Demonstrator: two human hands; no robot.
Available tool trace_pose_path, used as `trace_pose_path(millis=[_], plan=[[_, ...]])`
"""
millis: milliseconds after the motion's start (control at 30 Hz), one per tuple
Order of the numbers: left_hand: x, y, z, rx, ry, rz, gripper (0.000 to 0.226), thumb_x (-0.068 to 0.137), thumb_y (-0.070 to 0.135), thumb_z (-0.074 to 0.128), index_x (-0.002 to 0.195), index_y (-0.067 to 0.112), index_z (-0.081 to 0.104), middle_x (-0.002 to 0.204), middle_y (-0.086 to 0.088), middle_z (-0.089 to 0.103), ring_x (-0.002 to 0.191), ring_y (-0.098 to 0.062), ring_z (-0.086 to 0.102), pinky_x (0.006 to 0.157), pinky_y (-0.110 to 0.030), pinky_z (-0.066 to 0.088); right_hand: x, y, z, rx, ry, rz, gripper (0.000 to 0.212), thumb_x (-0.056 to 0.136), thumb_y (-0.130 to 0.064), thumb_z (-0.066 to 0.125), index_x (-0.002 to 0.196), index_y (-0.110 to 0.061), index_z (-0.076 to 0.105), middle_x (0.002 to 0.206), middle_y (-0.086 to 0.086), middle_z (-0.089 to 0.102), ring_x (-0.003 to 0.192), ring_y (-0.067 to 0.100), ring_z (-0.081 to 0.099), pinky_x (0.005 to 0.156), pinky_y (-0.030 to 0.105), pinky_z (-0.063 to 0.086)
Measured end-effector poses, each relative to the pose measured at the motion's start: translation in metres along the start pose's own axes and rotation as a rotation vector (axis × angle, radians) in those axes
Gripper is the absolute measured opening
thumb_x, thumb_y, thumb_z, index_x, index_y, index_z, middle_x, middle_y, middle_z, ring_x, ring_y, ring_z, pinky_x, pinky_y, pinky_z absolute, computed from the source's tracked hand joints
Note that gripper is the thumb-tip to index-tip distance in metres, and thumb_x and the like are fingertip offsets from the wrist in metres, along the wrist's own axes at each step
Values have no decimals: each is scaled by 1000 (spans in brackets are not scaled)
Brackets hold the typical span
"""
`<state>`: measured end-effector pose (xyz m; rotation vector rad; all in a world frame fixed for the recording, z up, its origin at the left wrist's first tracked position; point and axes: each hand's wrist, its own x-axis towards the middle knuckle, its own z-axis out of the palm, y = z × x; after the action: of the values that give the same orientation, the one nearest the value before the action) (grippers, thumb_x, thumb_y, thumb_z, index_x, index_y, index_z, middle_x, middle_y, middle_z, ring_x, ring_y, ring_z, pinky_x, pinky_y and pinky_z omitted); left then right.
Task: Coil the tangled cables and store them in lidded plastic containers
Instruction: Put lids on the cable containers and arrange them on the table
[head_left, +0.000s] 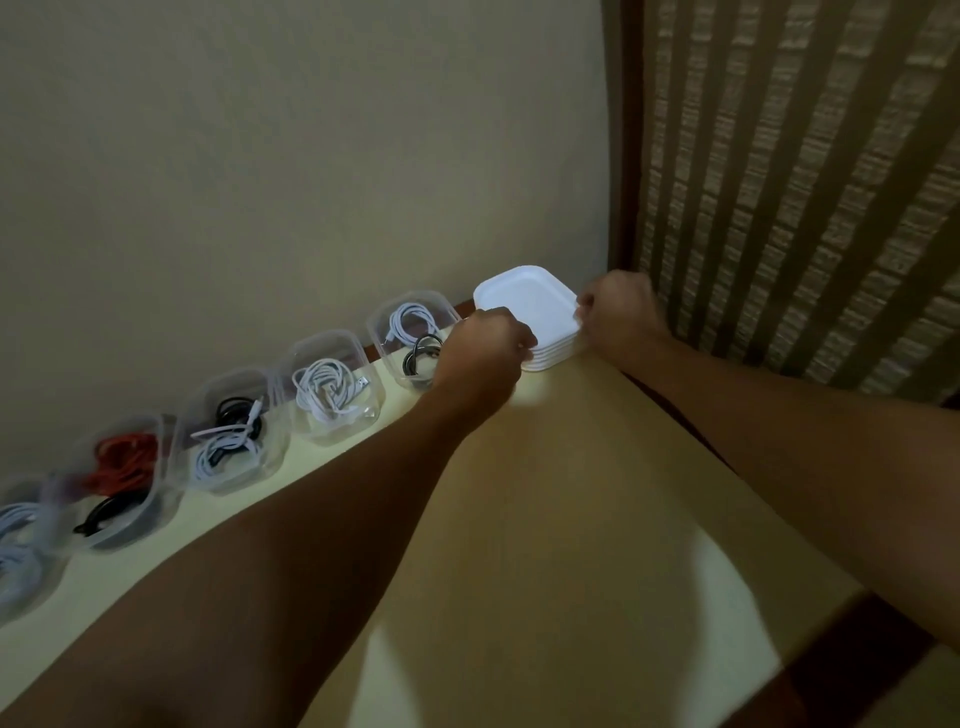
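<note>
A stack of white plastic lids sits at the table's far corner by the wall. My left hand grips the stack's left edge with curled fingers. My right hand pinches its right edge. Along the wall runs a row of several clear open containers. The nearest to the lids holds a white and a black cable. After it come one with a white coil, one with white and black cables, one with red and black cables, and a blurred one with white cable.
The pale yellow table stretches toward me between my forearms, its dark right edge running beside a woven striped screen. A plain beige wall stands right behind the containers.
</note>
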<state>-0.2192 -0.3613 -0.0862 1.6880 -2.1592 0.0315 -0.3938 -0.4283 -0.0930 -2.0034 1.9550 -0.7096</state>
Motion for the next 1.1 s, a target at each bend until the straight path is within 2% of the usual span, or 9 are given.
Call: trace_pose_path(millis=[67,200,367,533,700,833,933,1000,1100], plan=[[3,3,-7,-43,-47,-75,21,93,14,69,112,17,79,114,-2,74,109,-22,64,90,-34,51,-1,-3,-4,35,23,2,12,92,-11,69,95,-2,77,91,13,73,85,25,69,79,37,61],[3,6,-18,-99,-116,-129,21,90,15,75,110,19,80,114,-1,75,110,-20,64,90,-30,49,-6,-9,-12,54,27,32,10,85,-7,74,92,-2,78,91,14,74,83,27,71,76,43,63],[-2,9,-29,-122,-151,-116,20,90,14,71,107,19,80,112,0,77,111,-18,65,93,-30,49,-10,-13,-23,79,-15,125,14,78,-10,80,89,-2,77,89,13,73,84,26,71,75,42,63],[-4,9,-35,-121,-150,-101,25,93,13,65,112,19,79,116,1,76,112,-20,66,97,-35,53,-7,-17,-27,245,-23,189,15,77,-10,80,90,-2,77,88,12,73,83,27,72,76,41,63],[-16,6,-38,-74,-49,-18,23,96,12,62,113,15,78,117,-5,74,110,-26,65,93,-43,54,-11,-20,-37,268,5,152,10,81,-7,78,90,-3,79,89,12,75,86,25,71,80,39,62],[-40,1,-50,-3,117,119,16,90,4,63,90,6,79,90,-13,74,84,-33,65,71,-45,55,-34,-30,-47,343,14,106,13,83,-10,76,95,-11,81,96,6,77,91,20,71,88,39,60],[-73,0,-69,-4,242,139,13,89,1,70,98,4,79,99,-11,75,90,-31,67,70,-40,56,-65,-45,-54,451,-10,109,22,84,-13,78,106,-11,80,103,4,77,97,20,70,92,33,57],[-102,-1,-85,-32,303,130,14,87,0,72,100,3,79,106,-13,74,93,-32,70,70,-40,59,-89,-58,-54,587,-51,191,28,78,-16,84,105,-12,79,99,7,77,91,24,72,89,38,60],[-152,-3,-114,-55,328,109,15,88,1,74,101,7,79,112,-11,74,98,-29,72,74,-38,60,-132,-83,-58,752,-139,285,27,74,-9,87,100,-11,79,92,9,76,78,29,74,79,46,63]])
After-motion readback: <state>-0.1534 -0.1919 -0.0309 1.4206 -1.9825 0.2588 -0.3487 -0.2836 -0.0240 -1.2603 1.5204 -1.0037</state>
